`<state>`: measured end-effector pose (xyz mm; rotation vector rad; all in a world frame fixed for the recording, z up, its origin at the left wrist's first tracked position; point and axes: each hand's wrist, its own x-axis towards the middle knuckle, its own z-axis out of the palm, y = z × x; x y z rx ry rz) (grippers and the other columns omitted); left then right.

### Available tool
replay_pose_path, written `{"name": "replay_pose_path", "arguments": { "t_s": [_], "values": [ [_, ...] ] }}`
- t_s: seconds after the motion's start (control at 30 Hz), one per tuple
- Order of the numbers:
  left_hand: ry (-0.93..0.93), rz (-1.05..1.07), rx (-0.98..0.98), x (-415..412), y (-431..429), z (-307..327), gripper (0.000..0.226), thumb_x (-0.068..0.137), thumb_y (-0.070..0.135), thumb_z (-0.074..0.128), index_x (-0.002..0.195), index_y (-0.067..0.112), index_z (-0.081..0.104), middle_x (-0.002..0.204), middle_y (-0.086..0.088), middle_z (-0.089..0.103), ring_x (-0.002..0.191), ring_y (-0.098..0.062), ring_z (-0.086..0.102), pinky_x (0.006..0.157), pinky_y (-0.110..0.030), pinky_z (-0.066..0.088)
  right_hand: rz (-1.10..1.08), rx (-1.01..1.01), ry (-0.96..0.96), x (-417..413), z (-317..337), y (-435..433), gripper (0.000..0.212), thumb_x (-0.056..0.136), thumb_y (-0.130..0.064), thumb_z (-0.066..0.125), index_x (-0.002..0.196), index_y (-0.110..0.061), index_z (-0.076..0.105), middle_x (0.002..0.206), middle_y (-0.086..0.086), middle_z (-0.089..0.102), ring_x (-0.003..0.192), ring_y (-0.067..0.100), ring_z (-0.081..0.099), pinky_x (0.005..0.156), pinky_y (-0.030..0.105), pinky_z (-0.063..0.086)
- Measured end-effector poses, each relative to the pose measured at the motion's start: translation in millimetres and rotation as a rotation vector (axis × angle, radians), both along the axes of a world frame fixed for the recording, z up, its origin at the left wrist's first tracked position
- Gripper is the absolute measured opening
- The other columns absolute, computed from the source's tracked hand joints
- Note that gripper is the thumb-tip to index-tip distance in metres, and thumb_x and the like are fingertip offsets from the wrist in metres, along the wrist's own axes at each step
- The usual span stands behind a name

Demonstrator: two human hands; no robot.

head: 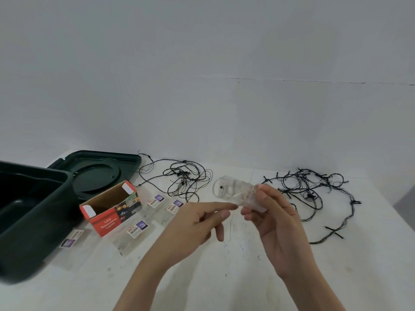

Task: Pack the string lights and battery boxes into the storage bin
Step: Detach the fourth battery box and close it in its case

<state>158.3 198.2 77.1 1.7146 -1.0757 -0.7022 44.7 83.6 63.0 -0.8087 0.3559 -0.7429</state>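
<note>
Above the table [224, 279], right hand [277, 221] around the battery box [232, 190] (clear, wire-wrapped), left hand [197, 219] pinch-tight on its corner.

- We count one bin [45, 232].
- We count one lid [98, 176].
- We count one carton [107, 221].
- We see four labelled packets [71, 237] [138, 228] [156, 199] [175, 205].
- We find two tangled light strings [184, 178] [314, 191].
- We see one clear battery box [226, 187].

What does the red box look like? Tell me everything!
The red box is cardboard, brown inside, with white letters saying LED Decorative Lights and pictures on its side. Its top is open, end flaps up. It sits on the table right beside the green bin. Nothing holds it.
</note>
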Motion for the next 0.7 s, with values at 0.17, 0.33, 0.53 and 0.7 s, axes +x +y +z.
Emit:
{"name": "replay_pose_path", "arguments": {
  "t_s": [0.17,0.33,0.53,0.7],
  "values": [
    [-0.229,-0.038,0.143,-7,5,0,0.028,0.097,0.028,0.047,0.120,0.037,0.060,0.061,0.010,0.065,0.045,-0.006,0.039,0.052,-0.013,0.037,-0.232,-0.211,0.100,1,-1,-2,0.014,0.079,-0.005,0.061,0.074,-0.013,0.071,0.070,0.009,0.066,0.052,0.024,0.062,0.055,0.025,0.053],
    [-0.662,-0.034,0.259,-15,7,14,0.030,0.097,0.041,0.038,0.119,0.036,0.059,0.085,0.010,0.071,0.075,0.004,0.058,0.075,-0.017,0.045,-0.378,-0.528,0.296,0,-4,0,0.015,0.084,-0.003,0.064,0.078,-0.016,0.071,0.070,0.020,0.064,0.053,0.023,0.066,0.059,0.026,0.055],
    [-0.841,0.083,-0.001,-3,1,23,0.050,0.083,0.055,0.022,0.088,0.030,0.065,0.079,0.009,0.063,0.074,-0.007,0.055,0.061,-0.028,0.047,-0.184,-0.581,0.308,-4,1,-1,0.023,0.084,0.003,0.062,0.076,-0.016,0.073,0.062,0.019,0.061,0.051,0.023,0.062,0.053,0.026,0.053],
    [-0.774,0.067,-0.047,10,-7,29,0.018,0.087,0.040,0.058,0.081,0.027,0.070,0.069,0.014,0.053,0.066,0.006,0.047,0.060,-0.010,0.033,-0.028,-0.500,0.278,-6,3,-1,0.027,0.083,0.007,0.060,0.072,-0.012,0.075,0.060,0.012,0.060,0.050,0.023,0.059,0.049,0.027,0.050]
  ]
}}
